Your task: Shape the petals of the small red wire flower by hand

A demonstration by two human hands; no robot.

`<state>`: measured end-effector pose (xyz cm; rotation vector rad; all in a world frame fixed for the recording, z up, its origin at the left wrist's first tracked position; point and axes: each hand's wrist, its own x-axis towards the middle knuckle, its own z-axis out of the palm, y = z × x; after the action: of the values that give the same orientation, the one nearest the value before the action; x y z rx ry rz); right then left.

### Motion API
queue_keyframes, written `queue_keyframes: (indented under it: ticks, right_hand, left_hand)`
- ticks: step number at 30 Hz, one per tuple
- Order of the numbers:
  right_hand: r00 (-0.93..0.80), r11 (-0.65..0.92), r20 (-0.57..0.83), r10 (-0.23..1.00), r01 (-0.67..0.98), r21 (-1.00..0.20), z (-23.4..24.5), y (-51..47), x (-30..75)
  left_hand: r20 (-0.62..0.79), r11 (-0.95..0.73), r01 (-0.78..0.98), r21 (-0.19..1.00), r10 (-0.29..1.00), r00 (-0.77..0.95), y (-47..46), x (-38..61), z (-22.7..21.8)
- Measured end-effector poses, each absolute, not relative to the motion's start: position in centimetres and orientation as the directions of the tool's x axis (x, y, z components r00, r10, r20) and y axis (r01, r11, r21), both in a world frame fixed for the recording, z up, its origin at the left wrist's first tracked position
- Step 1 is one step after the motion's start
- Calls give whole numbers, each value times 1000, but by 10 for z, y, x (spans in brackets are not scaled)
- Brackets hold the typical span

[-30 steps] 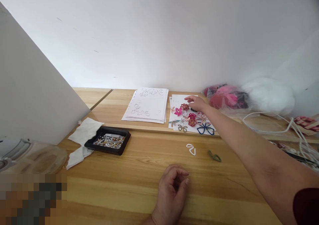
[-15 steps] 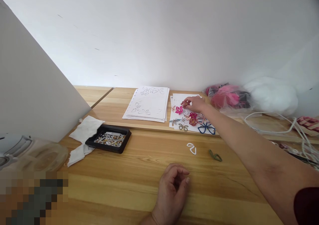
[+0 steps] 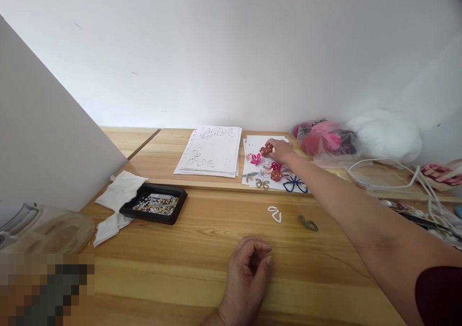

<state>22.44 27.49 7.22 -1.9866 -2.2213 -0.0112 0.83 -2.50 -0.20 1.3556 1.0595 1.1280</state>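
Observation:
My right hand (image 3: pixel 283 151) reaches over the sheets at the back, fingertips pinching the edge of a dark red flower (image 3: pixel 266 150). Below it on the paper (image 3: pixel 249 145) lie a bright pink flower (image 3: pixel 255 159), another red and pink flower (image 3: pixel 276 175), small pale flowers, a khaki bow-like piece (image 3: pixel 262 184) and a dark blue looped piece (image 3: pixel 295 184). My left hand (image 3: pixel 247 278) rests on the wooden table, fingers loosely curled with a gap to the thumb, holding nothing I can see. Beyond it lie a white looped piece (image 3: pixel 275 214) and a green looped piece (image 3: pixel 308 223).
A black tray (image 3: pixel 176 214) of beads stands at left beside white cloth scraps (image 3: pixel 121 191). Sheets with drawn outlines (image 3: pixel 212 150) lie on the raised back board. Plastic bags (image 3: pixel 325 138), a white cable (image 3: pixel 384 186) and a checked basket (image 3: pixel 440 176) are at right.
The view has shifted slightly, so everything sits a little further left. My right hand stays at the dark red flower, and my left hand keeps its place on the table.

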Motion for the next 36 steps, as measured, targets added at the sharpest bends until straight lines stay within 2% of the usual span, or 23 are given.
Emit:
queue_keyframes:
  ticks: [9, 15, 20, 24, 31, 36]
  right_hand:
    - [-111, 122, 121, 986, 988, -90, 70, 277, 224]
    - [-45, 51, 52, 998, 992, -115, 77, 279, 227]
    - [-20, 18, -14, 1000, 996, -84, 79, 285, 221]
    - [-12, 10, -19, 1000, 996, -84, 78, 288, 215]
    - [11, -11, 1, 1000, 991, -133, 77, 285, 216]
    - [7, -2, 19, 1000, 973, -230, 84, 281, 230]
  left_hand:
    - [77, -84, 40, 996, 984, 160, -26, 8, 1]
    - [80, -86, 28, 996, 982, 168, -26, 8, 1]
    - [72, -77, 25, 997, 983, 171, -26, 8, 1]
    - [69, -74, 25, 997, 983, 170, -26, 8, 2]
    - [63, -69, 31, 997, 984, 167, -26, 8, 2]
    - [61, -65, 21, 998, 983, 172, -26, 8, 1]
